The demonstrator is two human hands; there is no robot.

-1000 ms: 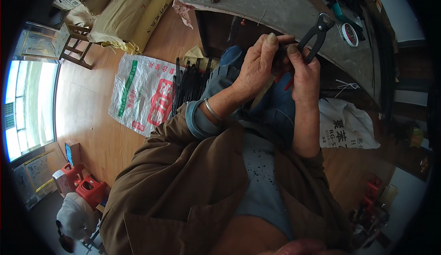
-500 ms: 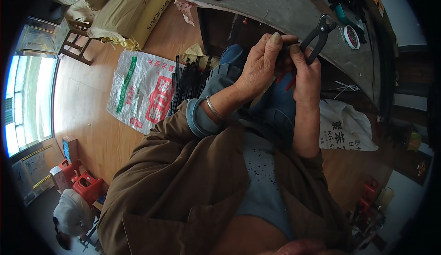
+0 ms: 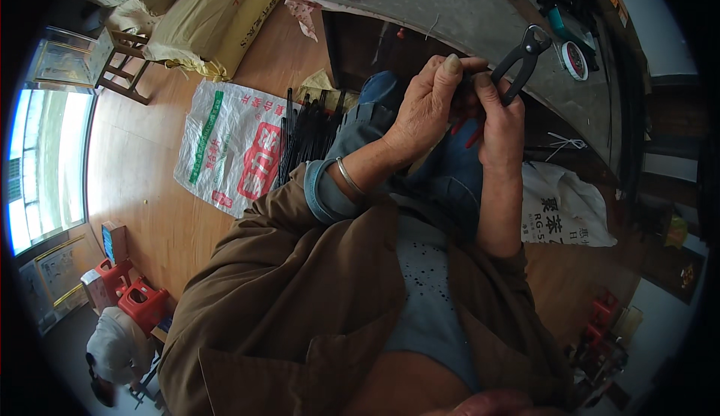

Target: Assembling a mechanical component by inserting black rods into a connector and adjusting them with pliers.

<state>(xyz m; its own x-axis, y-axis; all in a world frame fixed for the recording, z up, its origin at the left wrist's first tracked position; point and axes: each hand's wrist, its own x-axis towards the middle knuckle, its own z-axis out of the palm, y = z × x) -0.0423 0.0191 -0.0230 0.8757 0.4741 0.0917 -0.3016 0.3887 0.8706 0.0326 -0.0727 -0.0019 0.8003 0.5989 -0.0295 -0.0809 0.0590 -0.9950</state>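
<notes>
Grey stone-topped bench above wooden plank floor, printed sack alongside

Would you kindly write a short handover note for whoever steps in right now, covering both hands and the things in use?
Right hand: closed on the pincers, dark head pointing up and away, red grips low in the palm.
Left hand: raised against the right, fingers curled over a small dark item between the two hands; too hidden to tell what it is.
Both hands are up over the lap, in front of the grey bench.
Nearby: a bundle of black rods lies on the printed sack on the floor, to the left.
Done or left: cannot be told from this view.
</notes>
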